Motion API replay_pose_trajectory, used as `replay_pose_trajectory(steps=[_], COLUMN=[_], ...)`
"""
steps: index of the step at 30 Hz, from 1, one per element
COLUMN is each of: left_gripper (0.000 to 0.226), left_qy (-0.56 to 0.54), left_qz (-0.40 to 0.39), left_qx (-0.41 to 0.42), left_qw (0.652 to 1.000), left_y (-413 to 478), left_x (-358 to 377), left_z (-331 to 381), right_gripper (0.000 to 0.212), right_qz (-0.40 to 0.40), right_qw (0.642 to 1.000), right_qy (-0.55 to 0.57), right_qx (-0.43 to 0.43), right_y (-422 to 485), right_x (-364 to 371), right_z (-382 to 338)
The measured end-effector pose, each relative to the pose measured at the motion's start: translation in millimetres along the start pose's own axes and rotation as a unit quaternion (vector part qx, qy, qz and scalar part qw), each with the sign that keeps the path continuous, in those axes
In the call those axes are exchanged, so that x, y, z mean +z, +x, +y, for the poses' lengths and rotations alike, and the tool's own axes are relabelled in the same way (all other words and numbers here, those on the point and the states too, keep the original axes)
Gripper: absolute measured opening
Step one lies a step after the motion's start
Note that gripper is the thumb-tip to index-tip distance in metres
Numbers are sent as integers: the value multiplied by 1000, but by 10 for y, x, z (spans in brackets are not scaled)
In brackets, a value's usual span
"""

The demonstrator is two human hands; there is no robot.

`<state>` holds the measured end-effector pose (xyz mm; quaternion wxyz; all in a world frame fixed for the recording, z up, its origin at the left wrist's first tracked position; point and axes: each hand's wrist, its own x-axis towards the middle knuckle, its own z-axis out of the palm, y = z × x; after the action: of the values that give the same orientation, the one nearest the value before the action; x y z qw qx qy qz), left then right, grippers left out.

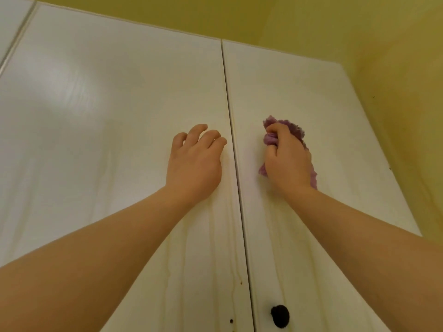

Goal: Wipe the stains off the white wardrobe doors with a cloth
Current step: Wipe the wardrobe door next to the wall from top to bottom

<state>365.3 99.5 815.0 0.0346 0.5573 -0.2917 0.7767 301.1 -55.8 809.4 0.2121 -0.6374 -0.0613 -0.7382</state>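
Two white wardrobe doors fill the view, the left door [115, 121] and the right door [311, 97], split by a thin vertical gap. Faint yellowish drip streaks [233, 236] run down both doors beside the gap. My right hand [287, 159] grips a bunched purple cloth [291, 127] and holds it against the right door, close to the gap. My left hand [195, 161] rests on the left door with its fingers spread and slightly bent, holding nothing.
A dark round knob [280, 316] sits low on the right door. Small dark specks [231, 321] mark the left door's lower edge. A yellow wall [395, 56] rises above and to the right of the wardrobe. Another white panel [12, 22] lies at the far left.
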Motion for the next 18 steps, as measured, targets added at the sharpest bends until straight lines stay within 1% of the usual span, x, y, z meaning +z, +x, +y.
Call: replay_pose_trajectory(steps=[3, 6, 9, 11, 13, 15, 16, 17, 18], left_gripper=[34, 36, 40, 46, 49, 55, 56, 56, 54], left_qy=[-5, 10, -8, 5, 21, 16, 18, 20, 27], left_qz=[-27, -34, -54, -54, -67, -88, -86, -85, -87], left_qx=[-1, 33, 61, 82, 66, 7, -14, -19, -5], left_qw=[1000, 999, 997, 995, 995, 996, 996, 996, 996], left_y=[-32, -37, 20, 97, 184, 272, 315, 340, 354], left_x=[6, 51, 90, 131, 178, 223, 249, 265, 287], left_z=[39, 126, 163, 169, 164, 199, 215, 256, 308], right_gripper=[40, 47, 51, 54, 59, 64, 63, 61, 57], right_qz=[-9, -8, -38, -64, -79, -101, -124, -153, -179], right_qw=[999, 995, 987, 983, 980, 974, 968, 957, 944], right_qy=[-45, -95, -151, -162, -151, -143, -146, -160, -181], right_qx=[-9, -18, -33, -57, -101, -143, -163, -188, -208], right_y=[-16, 33, 130, 198, 278, 335, 349, 363, 373], right_x=[-39, -98, -99, -65, -13, 12, 20, 22, 25], right_z=[-3, 7, 32, 68, 97, 131, 163, 229, 323])
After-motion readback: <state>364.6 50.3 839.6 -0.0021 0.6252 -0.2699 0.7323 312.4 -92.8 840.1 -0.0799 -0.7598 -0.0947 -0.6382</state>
